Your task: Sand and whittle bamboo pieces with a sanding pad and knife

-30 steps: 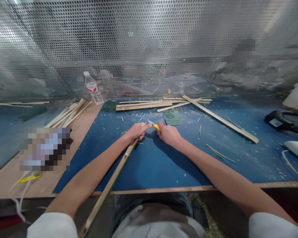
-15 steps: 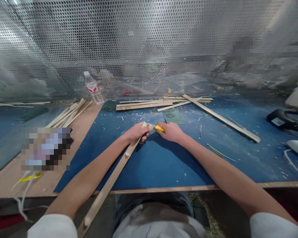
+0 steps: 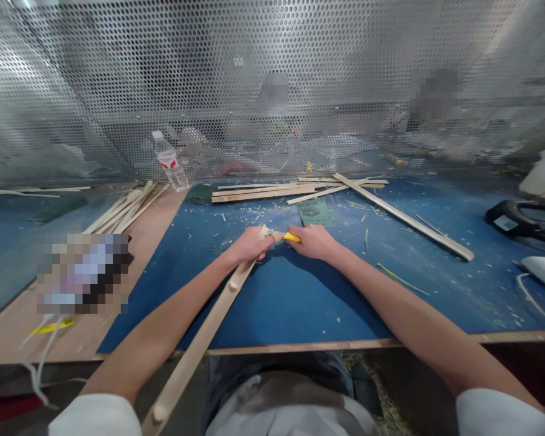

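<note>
My left hand (image 3: pixel 249 244) is shut around the upper end of a long bamboo strip (image 3: pixel 195 345), which runs down past my forearm and over the table's front edge. My right hand (image 3: pixel 312 242) grips a yellow utility knife (image 3: pixel 291 237). Its blade lies against the strip's tip, between my hands, and is mostly hidden. Both hands are just above a blue work board (image 3: pixel 345 290) scattered with bamboo shavings.
Bamboo strips (image 3: pixel 263 192) and a long lath (image 3: pixel 404 218) lie at the board's far side, near green sandpaper (image 3: pixel 315 213). A plastic bottle (image 3: pixel 170 163) stands before a perforated metal screen (image 3: pixel 272 72). A bundle of strips (image 3: pixel 127 209) rests on plywood at left; a black object (image 3: pixel 511 223) sits at right.
The knife has swung from pointing up-left to lying nearly level, and its blade now meets the strip's tip. My hands have drawn slightly closer together.
</note>
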Tool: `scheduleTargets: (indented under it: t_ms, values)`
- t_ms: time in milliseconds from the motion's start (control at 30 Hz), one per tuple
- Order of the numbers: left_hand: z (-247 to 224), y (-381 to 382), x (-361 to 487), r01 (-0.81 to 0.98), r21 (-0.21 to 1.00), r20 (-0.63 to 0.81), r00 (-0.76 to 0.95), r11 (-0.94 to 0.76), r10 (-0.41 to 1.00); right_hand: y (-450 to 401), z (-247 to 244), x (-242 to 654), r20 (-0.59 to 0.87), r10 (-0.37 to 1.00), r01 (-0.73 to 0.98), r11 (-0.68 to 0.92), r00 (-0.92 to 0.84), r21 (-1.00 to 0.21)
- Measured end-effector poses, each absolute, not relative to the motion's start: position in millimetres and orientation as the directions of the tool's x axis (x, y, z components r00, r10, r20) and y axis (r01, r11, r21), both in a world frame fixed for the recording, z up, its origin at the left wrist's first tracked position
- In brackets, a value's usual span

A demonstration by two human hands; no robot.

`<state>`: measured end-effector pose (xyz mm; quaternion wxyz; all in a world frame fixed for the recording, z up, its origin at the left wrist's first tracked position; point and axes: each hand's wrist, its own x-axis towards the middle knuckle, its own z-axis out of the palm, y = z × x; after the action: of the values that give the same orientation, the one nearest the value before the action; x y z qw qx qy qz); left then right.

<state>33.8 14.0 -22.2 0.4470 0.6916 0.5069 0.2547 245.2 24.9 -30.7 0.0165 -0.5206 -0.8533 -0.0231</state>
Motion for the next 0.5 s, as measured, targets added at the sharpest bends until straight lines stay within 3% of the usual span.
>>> scheduleTargets:
  t_ms: [200, 500]
  values:
    - [-26.3, 16.1, 31.0, 0.548, 0.821, -0.055, 0.354, -0.159, 0.934, 25.3, -28.6, 245.3, 0.023, 0.882, 0.882, 0.471, -0.472, 0.009]
    - [-23.4, 16.7, 32.0, 0.55, 0.829, -0.085, 0.307, -0.104, 0.948, 17.6, -24.0, 238.9, -0.021, 0.899, 0.898, 0.438, -0.438, 0.046]
